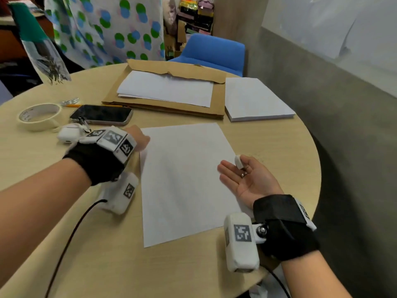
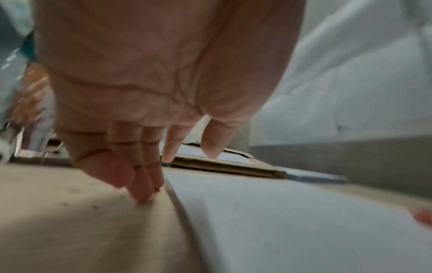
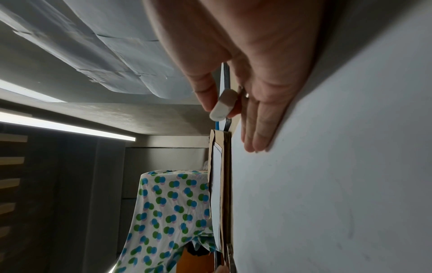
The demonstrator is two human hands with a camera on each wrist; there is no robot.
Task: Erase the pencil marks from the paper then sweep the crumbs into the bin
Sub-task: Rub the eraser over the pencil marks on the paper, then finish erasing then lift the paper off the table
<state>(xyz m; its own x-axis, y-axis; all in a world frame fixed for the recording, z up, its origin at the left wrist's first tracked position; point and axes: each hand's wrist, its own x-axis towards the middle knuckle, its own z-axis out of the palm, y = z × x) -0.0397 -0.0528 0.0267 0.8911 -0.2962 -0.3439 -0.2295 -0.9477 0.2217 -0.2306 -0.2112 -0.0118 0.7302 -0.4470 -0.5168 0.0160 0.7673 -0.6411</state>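
A white sheet of paper point(image 1: 187, 179) lies on the round wooden table point(image 1: 107, 244) in front of me; only faint marks show on it. My left hand point(image 1: 139, 138) is at its top-left corner, straight fingertips point(image 2: 145, 195) touching the table just beside the sheet's edge point(image 2: 177, 199). Small dark crumbs point(image 2: 93, 206) dot the wood there. My right hand point(image 1: 242, 177) rests with its little-finger side on the sheet's right edge, palm turned left. Its thumb and forefinger pinch a white eraser point(image 1: 238, 161) point(image 3: 222, 107), while the other fingers point(image 3: 257, 133) lie straight along the paper. No bin is in view.
Behind the sheet lie a cardboard envelope point(image 1: 163, 106) with papers on it and a paper stack point(image 1: 255, 100). At the left are a phone point(image 1: 101, 114), tape roll point(image 1: 39, 117), white earbud case point(image 1: 67, 134) and pencil point(image 1: 73, 105). A blue chair point(image 1: 212, 52) stands beyond.
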